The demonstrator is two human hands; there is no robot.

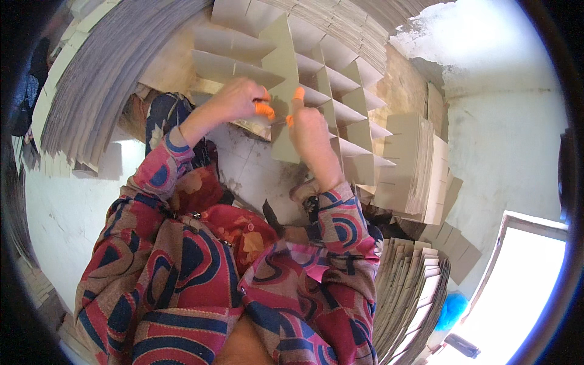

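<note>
Many cells (313, 78) in cardboard divider (281, 52); left fingers (264, 110) curled, right fingers (298, 93) over it, both holds unclear

No text, label, number or sign can be read here, neither on the cardboard divider grid (281, 52) nor on the slotted cardboard sheets (398, 159) stacked beside its right edge.

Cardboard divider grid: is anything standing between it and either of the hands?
Nothing visible does: the left hand and right hand are both right at the divider grid, with no other object between. I can't tell whether the orange-covered left fingertips touch it.
</note>
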